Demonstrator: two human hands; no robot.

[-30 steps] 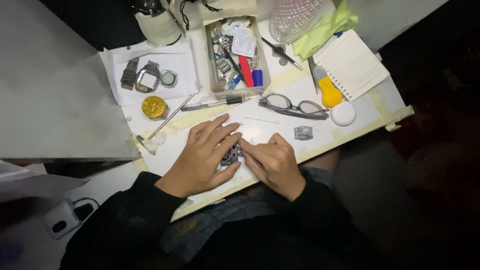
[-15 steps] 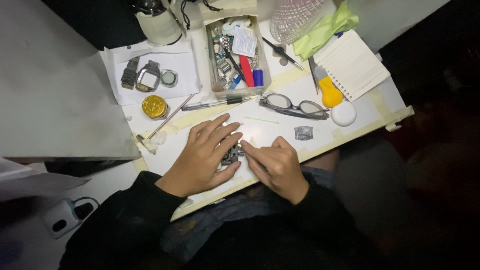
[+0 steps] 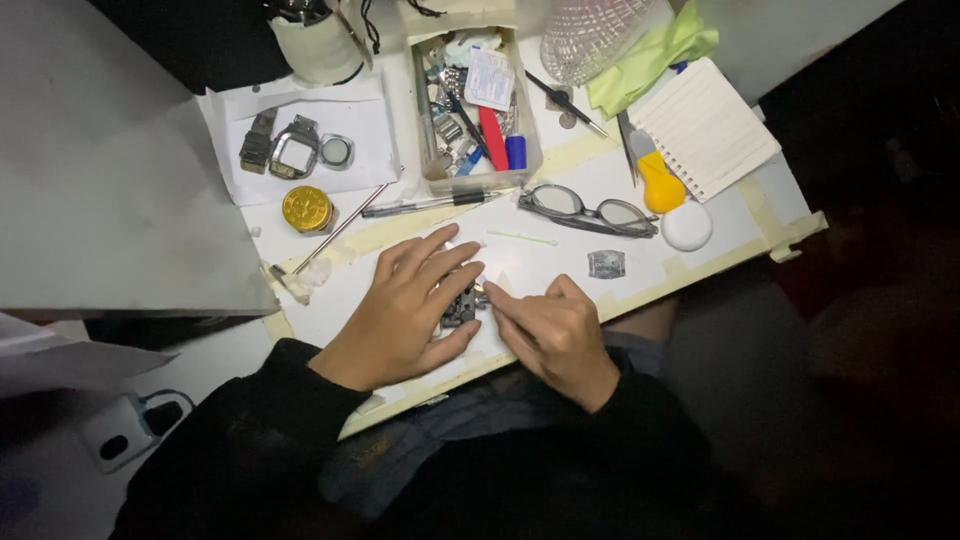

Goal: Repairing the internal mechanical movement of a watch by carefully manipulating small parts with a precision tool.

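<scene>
Bright lit desk centre, dark surrounds.

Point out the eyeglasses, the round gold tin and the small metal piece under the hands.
eyeglasses (image 3: 588, 211), head view, on the bridge
round gold tin (image 3: 307, 208), head view, lid centre
small metal piece (image 3: 461, 305), head view, exposed middle

I see a dull grey metal band (image 3: 460, 305) at frame centre under my left hand (image 3: 405, 310). The bench (image 3: 560, 265) looks matt white, patched with yellowed tape. Upper left, a gold tin (image 3: 307, 209) shines glossy on smooth paper (image 3: 370, 130). The tray (image 3: 478, 175) is clear plastic; the cloth (image 3: 650, 55) upper right, soft green.
</scene>
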